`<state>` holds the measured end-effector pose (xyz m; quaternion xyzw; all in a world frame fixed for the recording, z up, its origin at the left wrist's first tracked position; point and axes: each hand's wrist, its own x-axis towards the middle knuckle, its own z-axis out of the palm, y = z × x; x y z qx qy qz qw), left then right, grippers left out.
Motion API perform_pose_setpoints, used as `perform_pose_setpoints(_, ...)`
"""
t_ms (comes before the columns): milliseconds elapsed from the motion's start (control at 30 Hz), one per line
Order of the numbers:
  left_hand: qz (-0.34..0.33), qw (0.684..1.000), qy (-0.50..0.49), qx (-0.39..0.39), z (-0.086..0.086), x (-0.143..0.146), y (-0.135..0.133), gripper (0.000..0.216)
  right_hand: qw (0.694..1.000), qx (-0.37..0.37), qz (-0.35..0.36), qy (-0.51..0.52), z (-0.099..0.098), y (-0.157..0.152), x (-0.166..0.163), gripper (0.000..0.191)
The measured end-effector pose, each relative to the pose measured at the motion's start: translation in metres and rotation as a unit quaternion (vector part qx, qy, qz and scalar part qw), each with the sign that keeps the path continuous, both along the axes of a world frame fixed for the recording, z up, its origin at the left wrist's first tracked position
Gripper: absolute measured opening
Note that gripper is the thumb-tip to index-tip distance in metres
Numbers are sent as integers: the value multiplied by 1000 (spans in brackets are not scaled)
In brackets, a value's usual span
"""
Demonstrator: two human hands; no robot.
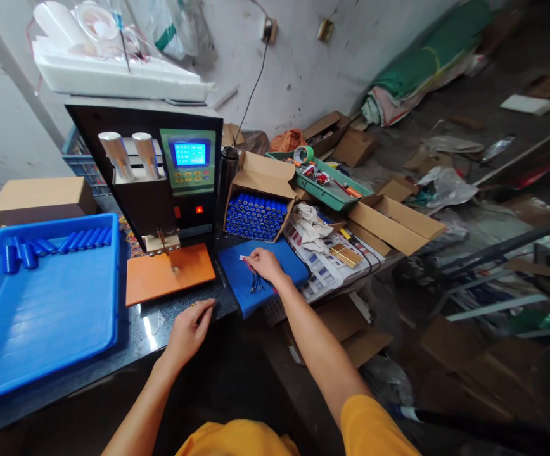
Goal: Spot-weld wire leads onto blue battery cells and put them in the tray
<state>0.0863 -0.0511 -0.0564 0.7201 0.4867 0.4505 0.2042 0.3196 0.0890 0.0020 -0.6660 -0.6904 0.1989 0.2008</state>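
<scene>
From where I sit, my right hand (pixel 265 265) has its fingertips drawn together at the pale ends of the thin wire leads (pixel 258 282); whether any is pinched, I can't tell. The leads lie bunched on the blue mat (pixel 233 271), dark ends fanned toward six o'clock. I'd expect them feather-light, limp and apt to tangle, so I'd take one near its end, gently, without tugging at the joints. At about eight o'clock from there, my left hand (pixel 192 329) is loosely curled above the bench edge; its grasp is hidden from me.

Farther out, blue cells (pixel 256 216) fill a carton (pixel 266 170) at twelve: probably rigid, slick and weighty for their size. An orange board (pixel 161 282) lies at nine, a black machine (pixel 137 209) toward ten, and a blue tray (pixel 80 304) beyond the board.
</scene>
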Motion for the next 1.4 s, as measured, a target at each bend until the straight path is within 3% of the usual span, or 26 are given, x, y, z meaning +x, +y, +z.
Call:
perform_pose_setpoints(100,2,1000,1,1,1,0,0,23,1000,-1,-10,10,-1,0,-3,16)
perform_pose_setpoints(200,5,1000,-8,-5,1,0,0,23,994,15,-32,105,0,2,-2,14)
perform_pose_setpoints(367,4,998,-43,-45,1,0,1,24,949,64,-63,303,16,1,3,25)
perform_pose_setpoints(467,2,991,-103,-82,3,0,1,27,924,118,-78,357,30,-3,0,32)
perform_pose_setpoints(567,37,982,-162,-85,16,1,1,29,908,151,-74,384,41,-9,-12,34)
perform_pose_setpoints(733,112,971,-212,-21,59,5,7,28,900,146,-21,410,50,-28,-48,32)
perform_pose_setpoints(867,121,965,-226,-49,83,5,19,31,896,134,16,422,53,-46,-81,30)
perform_pose_setpoints(1167,114,931,-322,-128,81,-21,25,30,881,93,84,456,46,-64,-122,23)
perform_pose_setpoints(1400,87,945,-268,-165,83,-52,26,29,877,19,216,429,34,-68,-141,16)
